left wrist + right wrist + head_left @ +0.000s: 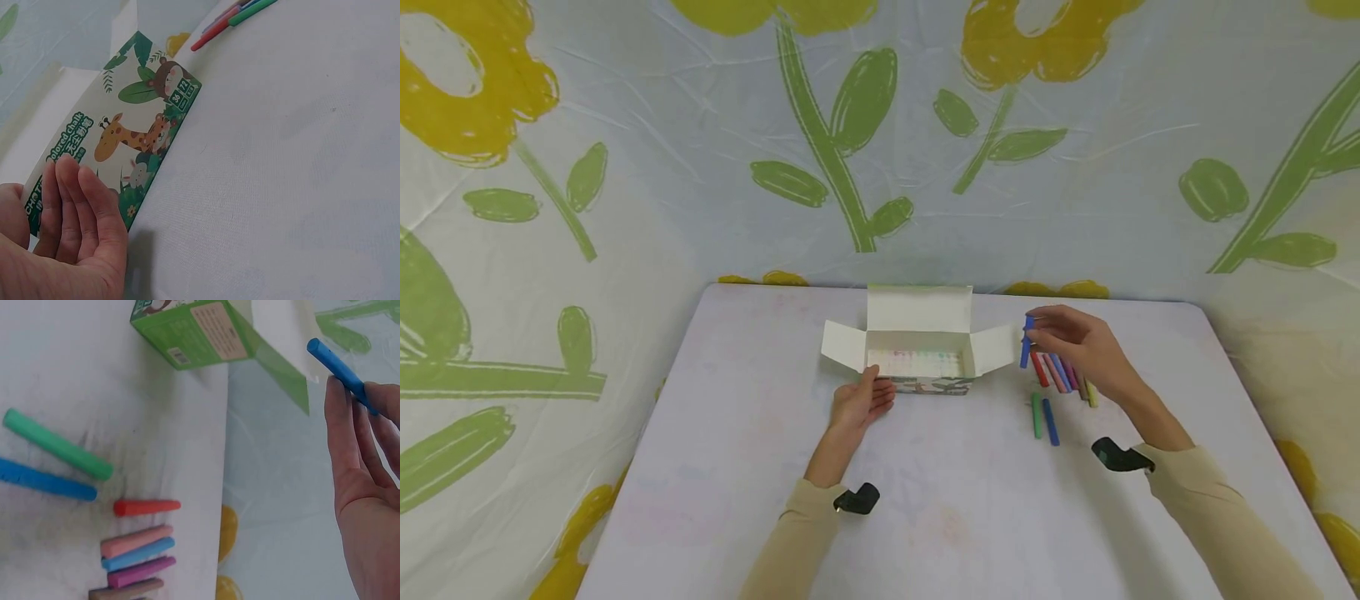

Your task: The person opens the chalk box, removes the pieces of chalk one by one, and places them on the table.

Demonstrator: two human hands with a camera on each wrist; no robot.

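A chalk box [925, 386] stands with its flaps spread; its front, printed "colored chalk" with cartoon animals, faces my left hand [81, 231]. Pale chalk ends show inside. My left hand [854, 404] holds the box's front left corner, thumb at the rim and fingers along the printed front [125, 134]. Right of the box and raised over the table, my right hand [1078, 342] pinches a blue chalk stick [337, 367] between thumb and fingertips. Below it lie a green chalk stick [1037, 415] and another blue chalk stick [1050, 422].
A row of several chalk sticks, among them a red one [147, 507], a pink one [136, 542] and a purple one [142, 571], lies under my right hand. The white tabletop [737, 467] ends at a flower-printed cloth [715, 183] behind and at the sides.
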